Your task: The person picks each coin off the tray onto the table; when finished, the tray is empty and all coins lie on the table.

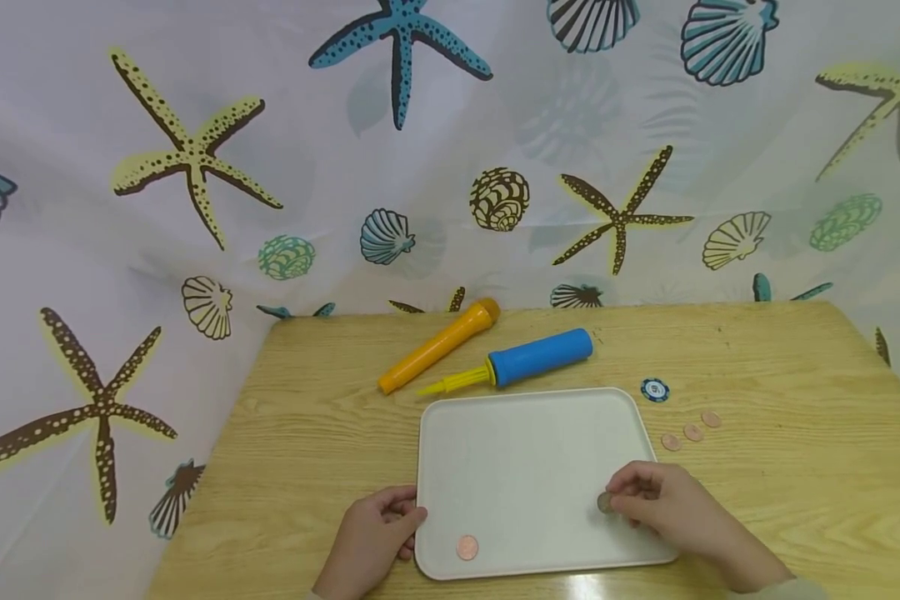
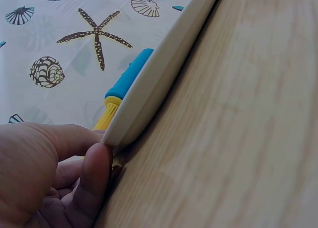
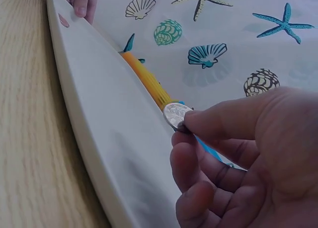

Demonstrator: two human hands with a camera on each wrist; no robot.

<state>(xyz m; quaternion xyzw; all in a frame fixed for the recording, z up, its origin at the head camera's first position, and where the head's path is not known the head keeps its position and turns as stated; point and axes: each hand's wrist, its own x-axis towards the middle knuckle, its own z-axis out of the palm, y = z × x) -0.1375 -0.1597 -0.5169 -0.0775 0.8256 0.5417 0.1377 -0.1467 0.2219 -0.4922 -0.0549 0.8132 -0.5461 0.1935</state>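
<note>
Over the right part of a white tray, my right hand pinches a silver coin between thumb and fingertips. The coin is tilted, one face showing in the right wrist view. At the tray's left edge, my left hand grips the rim; the left wrist view shows its thumb and a finger at the edge. One copper coin lies flat in the tray's near left corner.
Right of the tray lie a blue-and-white poker chip and three copper coins. Behind it are a blue hand pump with a yellow nozzle and an orange toy microphone. A patterned cloth hangs along the wooden table's back edge.
</note>
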